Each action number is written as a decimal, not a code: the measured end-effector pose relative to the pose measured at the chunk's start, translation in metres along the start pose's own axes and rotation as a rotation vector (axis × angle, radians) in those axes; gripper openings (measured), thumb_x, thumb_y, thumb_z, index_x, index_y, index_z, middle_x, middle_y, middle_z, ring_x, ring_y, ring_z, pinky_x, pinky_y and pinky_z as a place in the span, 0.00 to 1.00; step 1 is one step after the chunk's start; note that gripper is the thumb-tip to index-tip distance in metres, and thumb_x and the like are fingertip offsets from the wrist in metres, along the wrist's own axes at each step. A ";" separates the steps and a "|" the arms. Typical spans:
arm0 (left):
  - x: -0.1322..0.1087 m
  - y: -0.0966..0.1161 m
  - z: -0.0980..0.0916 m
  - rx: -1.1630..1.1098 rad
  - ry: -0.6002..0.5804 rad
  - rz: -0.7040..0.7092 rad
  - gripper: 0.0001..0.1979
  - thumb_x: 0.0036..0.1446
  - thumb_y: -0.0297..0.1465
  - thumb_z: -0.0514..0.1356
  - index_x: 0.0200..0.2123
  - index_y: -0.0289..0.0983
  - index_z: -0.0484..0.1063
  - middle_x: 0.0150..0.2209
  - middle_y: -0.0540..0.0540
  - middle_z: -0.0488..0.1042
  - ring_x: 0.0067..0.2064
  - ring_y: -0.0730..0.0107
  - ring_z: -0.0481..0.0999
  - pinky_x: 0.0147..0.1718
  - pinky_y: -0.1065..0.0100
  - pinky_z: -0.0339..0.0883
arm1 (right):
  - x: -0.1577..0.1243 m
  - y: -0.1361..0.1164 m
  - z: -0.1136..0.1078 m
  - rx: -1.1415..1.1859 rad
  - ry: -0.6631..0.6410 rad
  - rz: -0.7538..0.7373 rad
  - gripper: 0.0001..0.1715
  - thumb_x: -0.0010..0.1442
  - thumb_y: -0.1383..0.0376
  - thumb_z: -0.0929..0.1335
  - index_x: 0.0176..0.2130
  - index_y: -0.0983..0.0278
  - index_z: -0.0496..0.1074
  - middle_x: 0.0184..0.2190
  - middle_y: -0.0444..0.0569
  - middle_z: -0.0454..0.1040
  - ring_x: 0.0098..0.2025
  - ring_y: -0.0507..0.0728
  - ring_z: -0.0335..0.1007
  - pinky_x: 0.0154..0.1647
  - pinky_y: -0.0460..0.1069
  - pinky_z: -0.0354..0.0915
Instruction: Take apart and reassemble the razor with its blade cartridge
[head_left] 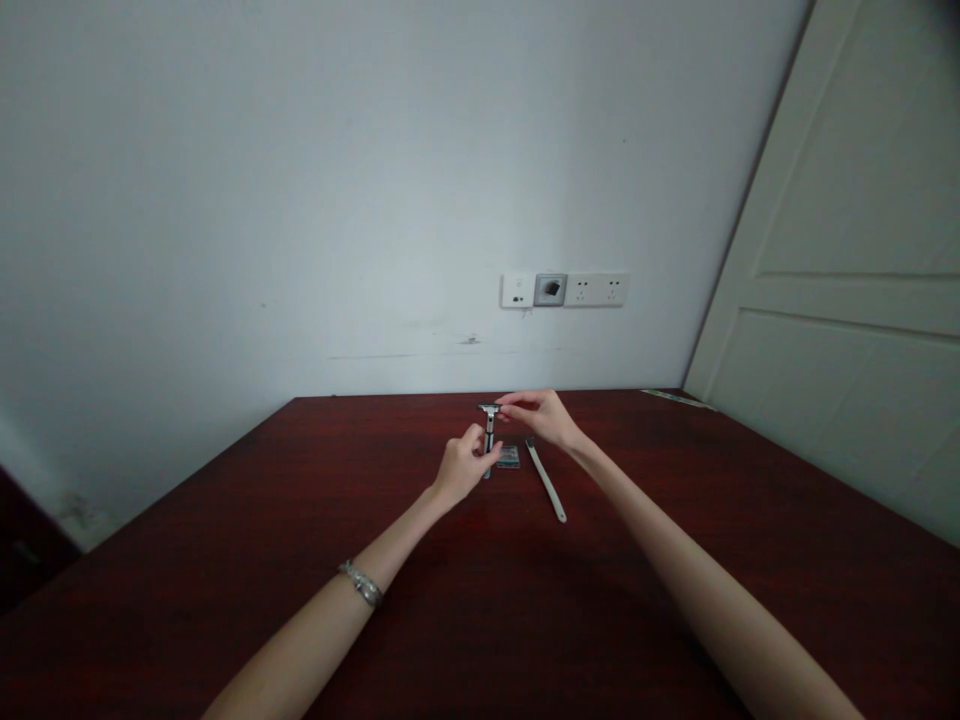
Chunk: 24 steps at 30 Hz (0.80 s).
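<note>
My left hand (463,467) is closed round the handle of a razor (490,425), which stands upright with its head at the top. The fingertips of my right hand (541,414) pinch the right end of the razor's head. Just right of the handle, a small clear and teal packet (508,457) lies on the table. A slim white brush-like tool (547,482) with a dark tip lies slanted below my right hand, apart from both hands.
The dark red table (450,620) reaches back to a white wall with sockets (596,289). A thin printed strip (676,399) lies at its back right edge. At the right stands a pale panelled door (847,290).
</note>
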<state>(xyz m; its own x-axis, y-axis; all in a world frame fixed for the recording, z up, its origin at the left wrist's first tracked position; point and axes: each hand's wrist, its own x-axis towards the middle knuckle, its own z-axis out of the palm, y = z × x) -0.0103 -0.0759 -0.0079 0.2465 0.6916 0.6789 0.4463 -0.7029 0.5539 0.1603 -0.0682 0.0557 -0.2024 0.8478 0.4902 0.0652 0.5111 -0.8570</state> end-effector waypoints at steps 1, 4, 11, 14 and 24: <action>0.000 0.000 0.000 0.002 -0.005 0.002 0.13 0.54 0.36 0.57 0.24 0.38 0.57 0.15 0.58 0.58 0.17 0.81 0.54 0.20 0.76 0.47 | 0.000 0.000 0.000 -0.007 -0.006 -0.006 0.15 0.47 0.60 0.72 0.34 0.67 0.77 0.28 0.49 0.78 0.31 0.53 0.74 0.39 0.50 0.69; 0.000 -0.002 0.000 -0.003 -0.017 0.003 0.14 0.54 0.37 0.56 0.22 0.37 0.56 0.16 0.57 0.57 0.18 0.81 0.53 0.20 0.76 0.47 | -0.001 -0.003 0.000 -0.037 -0.014 -0.025 0.14 0.47 0.60 0.71 0.34 0.66 0.77 0.28 0.48 0.78 0.31 0.53 0.74 0.39 0.50 0.68; 0.000 -0.002 0.001 0.000 0.015 -0.002 0.15 0.53 0.37 0.57 0.21 0.37 0.55 0.15 0.57 0.55 0.18 0.81 0.52 0.20 0.76 0.46 | -0.002 -0.007 0.004 -0.037 0.020 -0.031 0.15 0.47 0.59 0.71 0.33 0.67 0.77 0.28 0.49 0.78 0.31 0.54 0.74 0.39 0.50 0.69; 0.000 0.000 0.001 0.002 0.025 0.000 0.15 0.53 0.37 0.57 0.22 0.37 0.55 0.15 0.58 0.55 0.18 0.81 0.51 0.20 0.76 0.46 | -0.003 -0.005 0.006 -0.030 0.031 -0.025 0.16 0.47 0.59 0.71 0.34 0.67 0.77 0.28 0.49 0.78 0.31 0.55 0.75 0.39 0.51 0.69; 0.000 -0.004 0.004 -0.026 0.015 -0.008 0.15 0.54 0.38 0.56 0.22 0.37 0.55 0.16 0.57 0.59 0.18 0.81 0.54 0.20 0.77 0.48 | -0.002 -0.002 0.007 -0.024 0.066 -0.022 0.16 0.46 0.58 0.72 0.34 0.67 0.77 0.29 0.49 0.79 0.32 0.57 0.75 0.39 0.52 0.70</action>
<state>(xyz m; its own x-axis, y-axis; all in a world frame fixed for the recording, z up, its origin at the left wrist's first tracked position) -0.0087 -0.0727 -0.0118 0.2298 0.6949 0.6814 0.4258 -0.7013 0.5717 0.1533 -0.0714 0.0550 -0.1390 0.8432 0.5194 0.0851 0.5327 -0.8420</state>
